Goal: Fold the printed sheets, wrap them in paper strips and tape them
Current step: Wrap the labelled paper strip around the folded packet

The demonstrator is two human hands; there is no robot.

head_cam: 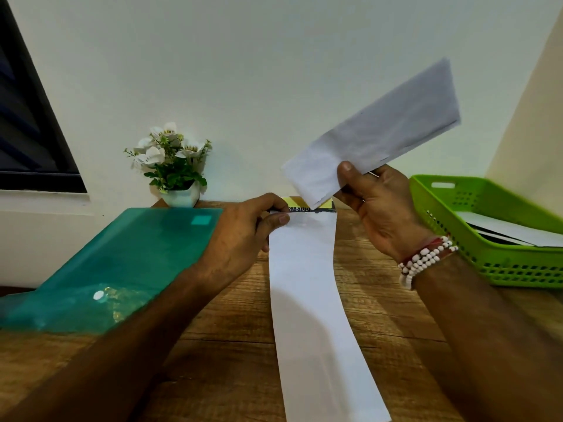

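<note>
Right hand [374, 208] grips the folded white printed sheet [384, 129] by its lower end, thumb on top, raised above the far end of the long white paper strip [307, 300]. Left hand [240, 236] pinches that strip's far-left corner. The strip runs along the wooden table [213, 360]. Green perforated plastic basket [487, 263] sits right of the strip, white sheets in it. Likely handling: both papers are light, floppy and crease easily. Best to hold the bundle mid-length and pull the strip gently by its end.
</note>
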